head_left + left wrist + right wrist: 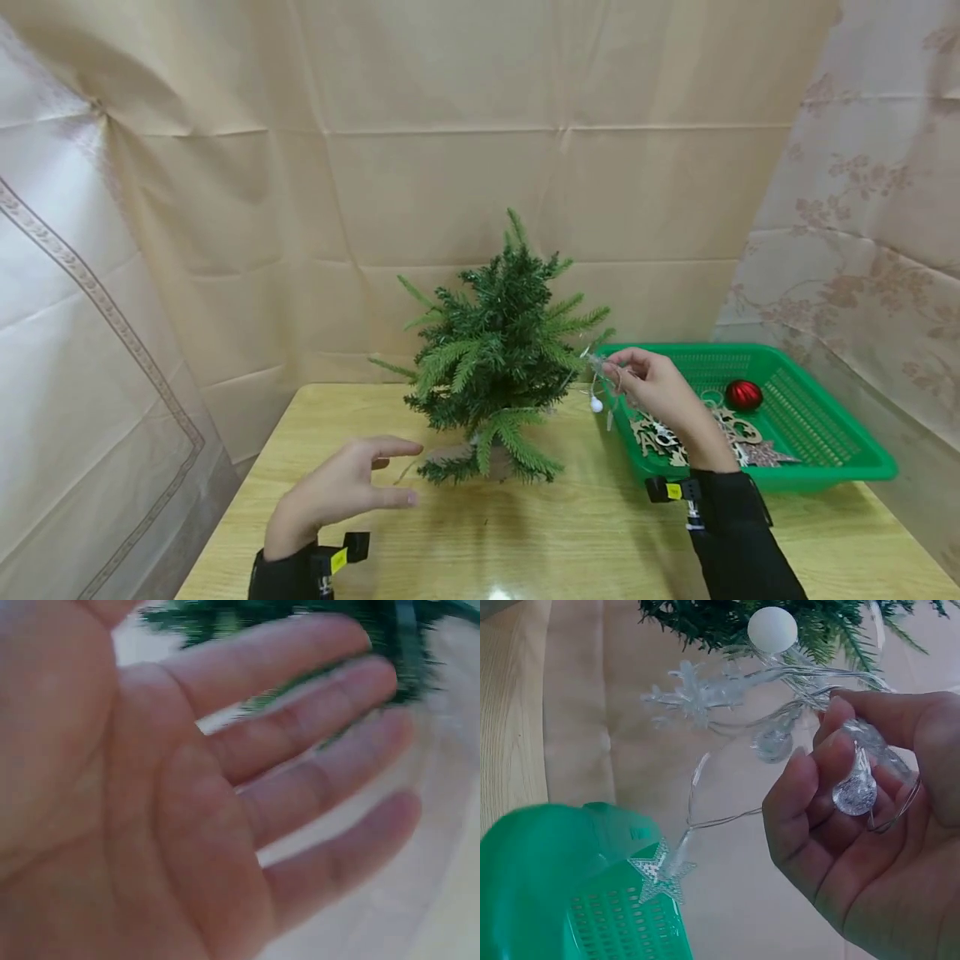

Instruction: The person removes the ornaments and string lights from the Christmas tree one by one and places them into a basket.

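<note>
A small artificial Christmas tree (498, 350) stands upright on the table. My right hand (648, 387) pinches a bunched string of fairy lights (802, 682) at the tree's right side, over the near-left rim of a green basket. Clear bulbs, a snowflake (694, 694), a star (662, 874) and a white ball (772, 630) hang along its thin wire. To the left of the tree's lower branches is my left hand (352, 479), fingers extended and thumb apart, with nothing in it. Its palm and spread fingers fill much of the left wrist view.
The green basket (840, 417) sits at the right of the wooden table (330, 417). In it lie a red ball ornament (744, 395), several wooden cutouts (652, 437) and a glittery star-like piece (765, 454). A beige cloth (442, 167) hangs behind the tree.
</note>
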`<state>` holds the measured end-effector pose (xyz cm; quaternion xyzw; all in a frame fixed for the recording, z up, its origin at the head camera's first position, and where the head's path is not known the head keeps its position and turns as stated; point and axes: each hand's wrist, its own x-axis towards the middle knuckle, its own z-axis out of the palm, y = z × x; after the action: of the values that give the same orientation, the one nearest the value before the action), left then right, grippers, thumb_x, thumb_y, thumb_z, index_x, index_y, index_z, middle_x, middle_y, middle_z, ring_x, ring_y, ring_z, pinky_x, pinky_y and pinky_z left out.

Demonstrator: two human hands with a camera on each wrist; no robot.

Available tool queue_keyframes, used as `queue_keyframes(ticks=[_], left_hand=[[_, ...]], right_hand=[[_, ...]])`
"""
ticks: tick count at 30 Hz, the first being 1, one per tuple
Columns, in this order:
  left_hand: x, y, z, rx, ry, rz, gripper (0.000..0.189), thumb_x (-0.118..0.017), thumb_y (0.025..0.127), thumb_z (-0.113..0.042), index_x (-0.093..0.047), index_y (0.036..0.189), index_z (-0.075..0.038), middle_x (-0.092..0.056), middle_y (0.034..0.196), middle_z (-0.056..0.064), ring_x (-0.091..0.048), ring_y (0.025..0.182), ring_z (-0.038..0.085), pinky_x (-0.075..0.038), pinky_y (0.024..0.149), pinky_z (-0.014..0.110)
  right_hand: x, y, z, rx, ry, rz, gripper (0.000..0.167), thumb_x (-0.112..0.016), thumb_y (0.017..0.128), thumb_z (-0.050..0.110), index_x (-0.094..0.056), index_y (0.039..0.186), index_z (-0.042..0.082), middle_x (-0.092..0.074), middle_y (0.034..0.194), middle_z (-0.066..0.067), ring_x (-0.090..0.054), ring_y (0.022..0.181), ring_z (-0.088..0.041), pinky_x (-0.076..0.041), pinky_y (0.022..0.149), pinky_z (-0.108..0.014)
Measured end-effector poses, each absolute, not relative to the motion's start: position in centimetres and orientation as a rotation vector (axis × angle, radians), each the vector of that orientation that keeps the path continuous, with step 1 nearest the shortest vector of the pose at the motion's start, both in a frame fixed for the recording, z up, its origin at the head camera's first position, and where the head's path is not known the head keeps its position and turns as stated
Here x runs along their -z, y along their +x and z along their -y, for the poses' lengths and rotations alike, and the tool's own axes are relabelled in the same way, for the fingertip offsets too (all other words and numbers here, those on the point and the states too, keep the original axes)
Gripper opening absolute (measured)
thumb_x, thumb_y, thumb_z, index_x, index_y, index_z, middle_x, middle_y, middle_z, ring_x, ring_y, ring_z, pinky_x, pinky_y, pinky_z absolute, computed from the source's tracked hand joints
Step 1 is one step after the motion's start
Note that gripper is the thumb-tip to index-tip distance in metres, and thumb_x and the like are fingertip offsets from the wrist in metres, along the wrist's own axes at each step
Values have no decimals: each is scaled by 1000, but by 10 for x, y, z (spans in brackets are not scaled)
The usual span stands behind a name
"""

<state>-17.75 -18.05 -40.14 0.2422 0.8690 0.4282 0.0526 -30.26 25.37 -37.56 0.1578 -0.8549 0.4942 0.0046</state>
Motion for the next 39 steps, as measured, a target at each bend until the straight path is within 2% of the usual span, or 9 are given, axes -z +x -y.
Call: queue_keyframes(ticks=[8,12,16,20,25,29,33,36,39], left_hand=[[435,-206,163,-1296,670,-2594,58,-74,91,-13,-53,145,-3,-52,147,18,-44,137,43,-36,109,66],[439,-209,166,-1368,664,-2583,44,-63,95,-2,-60,138,-4,-59,139,17,-53,131,38,-42,107,60],[433,-205,175,-1438,621,-2581,26,-61,102,-14,-70,125,-6,-70,122,11,-66,112,30,-55,95,42],[428,-202,179,-1457,606,-2564,23,-68,99,-20,-74,118,-7,-73,111,5,-69,98,24,-57,83,31],[426,-202,178,-1409,641,-2575,22,-68,98,-15,-74,117,-6,-73,108,5,-68,93,21,-57,79,30],[424,-205,180,-1393,659,-2592,18,-66,100,-18,-76,113,-10,-73,102,-1,-68,92,22,-55,80,30],[422,-203,177,-1386,651,-2642,17,-65,101,-19,-76,112,-13,-73,100,-4,-68,91,19,-54,79,30],[421,-199,174,-1385,633,-2675,18,-65,101,-19,-75,113,-11,-72,100,-4,-67,90,16,-54,78,31],[418,-194,170,-1386,606,-2697,19,-65,102,-22,-75,113,-10,-72,100,-4,-66,89,17,-54,76,31]], right_hand=[[377,-312,-245,-1672,539,2655,37,-58,105,24,-50,132,0,-66,89,-16,-60,70,-23,-56,62,-36],[381,-316,-240,-1712,584,2644,58,-57,106,23,-27,154,6,-69,97,-20,-66,85,-27,-58,68,-45],[384,-319,-238,-1673,622,2648,62,-55,107,23,-25,158,7,-67,99,-21,-66,85,-26,-57,68,-45],[385,-321,-237,-1678,616,2635,54,-52,108,19,-30,156,5,-63,90,-15,-61,76,-22,-53,62,-40],[384,-323,-236,-1701,657,2612,70,-48,108,13,-7,164,20,-66,94,-17,-64,82,-23,-51,61,-40],[382,-322,-236,-1604,672,2570,66,-48,108,11,-12,163,19,-67,94,-17,-64,78,-26,-53,60,-42],[382,-326,-240,-1587,722,2550,49,-49,108,12,-34,155,7,-67,102,-22,-66,84,-29,-57,64,-44],[383,-331,-243,-1632,775,2566,31,-49,109,15,-49,136,0,-65,106,-26,-67,90,-28,-57,67,-43],[384,-335,-247,-1654,811,2585,23,-49,109,16,-55,119,-4,-63,105,-27,-65,88,-23,-56,68,-42]])
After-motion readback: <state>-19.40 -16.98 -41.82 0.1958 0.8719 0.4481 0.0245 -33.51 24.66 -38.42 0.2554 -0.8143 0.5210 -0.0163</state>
